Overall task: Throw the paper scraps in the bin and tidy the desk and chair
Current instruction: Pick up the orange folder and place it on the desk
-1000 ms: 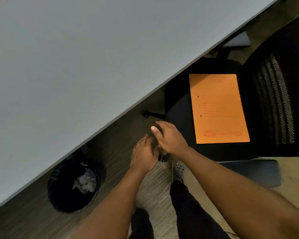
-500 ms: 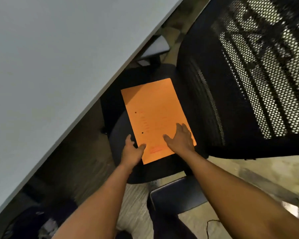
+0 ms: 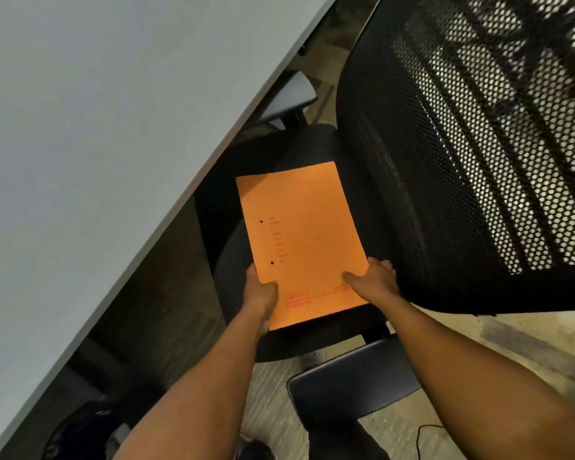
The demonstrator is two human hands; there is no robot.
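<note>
An orange folder (image 3: 301,237) with red print and two punch holes lies over the seat of the black office chair (image 3: 316,147). My left hand (image 3: 259,295) grips the folder's near left edge, thumb on top. My right hand (image 3: 375,282) grips its near right corner, thumb on top and fingers beneath. The black bin (image 3: 80,433) with pale scraps inside sits under the desk at the lower left, partly cut off. The white desk top (image 3: 107,121) fills the upper left.
The chair's black mesh backrest (image 3: 462,144) rises on the right. One dark armrest (image 3: 352,391) juts out near me, another (image 3: 289,94) sits by the desk edge. A thin black cable (image 3: 422,436) lies on the floor at the lower right.
My hands went from the floor near the bin up to the chair seat. Both have closed on the near end of the orange folder. The view swung right toward the chair.
</note>
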